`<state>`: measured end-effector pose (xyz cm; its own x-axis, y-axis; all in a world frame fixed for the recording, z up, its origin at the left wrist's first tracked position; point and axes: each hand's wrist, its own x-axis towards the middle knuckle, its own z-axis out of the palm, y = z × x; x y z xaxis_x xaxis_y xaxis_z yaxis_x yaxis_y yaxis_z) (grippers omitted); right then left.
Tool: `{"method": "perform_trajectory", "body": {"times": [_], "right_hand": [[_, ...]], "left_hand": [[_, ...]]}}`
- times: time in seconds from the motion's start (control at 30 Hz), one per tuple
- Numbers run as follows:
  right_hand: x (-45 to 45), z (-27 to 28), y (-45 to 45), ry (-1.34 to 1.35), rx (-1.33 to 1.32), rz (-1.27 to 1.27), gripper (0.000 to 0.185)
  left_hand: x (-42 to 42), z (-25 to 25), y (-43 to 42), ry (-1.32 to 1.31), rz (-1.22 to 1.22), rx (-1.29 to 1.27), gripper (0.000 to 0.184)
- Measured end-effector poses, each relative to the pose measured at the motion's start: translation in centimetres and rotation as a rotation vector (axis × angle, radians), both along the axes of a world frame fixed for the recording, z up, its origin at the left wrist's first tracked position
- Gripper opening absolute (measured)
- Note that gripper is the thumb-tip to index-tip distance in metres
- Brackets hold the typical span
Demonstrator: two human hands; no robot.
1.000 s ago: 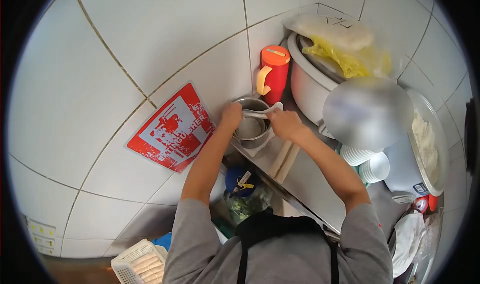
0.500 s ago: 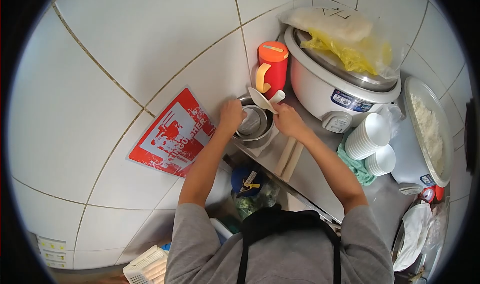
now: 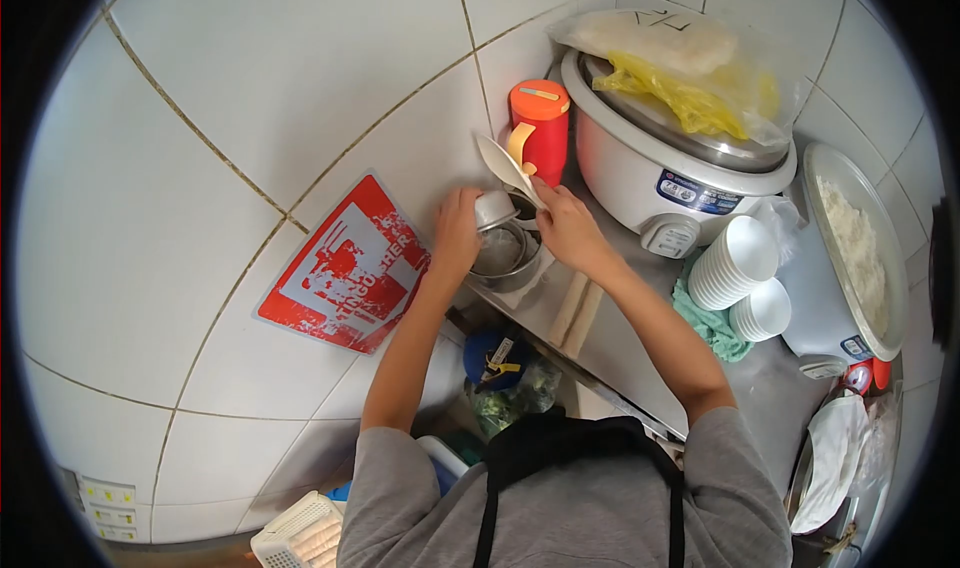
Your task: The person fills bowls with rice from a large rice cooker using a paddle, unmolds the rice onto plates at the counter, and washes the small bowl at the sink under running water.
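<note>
My left hand (image 3: 457,230) is closed on a small metal cup (image 3: 494,210), which it holds tipped over a round metal pot (image 3: 518,282) at the counter's corner. Inside the pot sits another metal container; its contents are hard to make out. In my right hand (image 3: 570,230) is a white rice paddle (image 3: 503,165), its broad end pointing up and left above the pot. Just behind the paddle stands a red jug (image 3: 545,146) with an orange lid and a pale yellow handle.
A big rice cooker (image 3: 630,173) carries plastic bags (image 3: 690,53) on its lid. To its right are stacked white cups (image 3: 735,263), a green cloth (image 3: 705,318) and a second cooker full of rice (image 3: 850,248). Pale sticks (image 3: 577,318) lie by the counter edge. Tiled wall at left.
My left hand has lifted the small metal cup up out of the pot and tipped it. The paddle in my right hand has shifted up and to the left.
</note>
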<state>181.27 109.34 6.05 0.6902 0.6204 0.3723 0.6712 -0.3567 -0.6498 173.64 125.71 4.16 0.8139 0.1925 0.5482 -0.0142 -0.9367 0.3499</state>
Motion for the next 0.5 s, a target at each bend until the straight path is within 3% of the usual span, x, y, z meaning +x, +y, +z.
{"method": "perform_trajectory", "body": {"times": [0.13, 0.23, 0.3, 0.37, 0.5], "right_hand": [[0.3, -1.8, 0.4, -0.01, 0.026, 0.058, 0.048], [-0.5, -1.4, 0.0, -0.067, 0.094, -0.061, 0.047], [-1.3, -1.1, -1.0, -0.028, 0.171, -0.081, 0.047], [-1.1, -0.3, -1.4, -0.007, 0.265, -0.093, 0.048], [-1.6, 0.1, -3.1, 0.088, 0.283, -0.068, 0.044]], "left_hand": [[-2.2, -0.8, -0.4, 0.002, -0.034, 0.172, 0.046], [-3.1, -2.8, -0.1, -0.052, -0.019, 0.302, 0.049], [-4.3, -2.8, -0.1, -0.093, -0.049, 0.356, 0.047], [-5.0, -4.2, 0.3, -0.201, 0.018, 0.236, 0.045], [-5.6, -4.3, 0.6, -0.117, -0.049, 0.386, 0.039]]}}
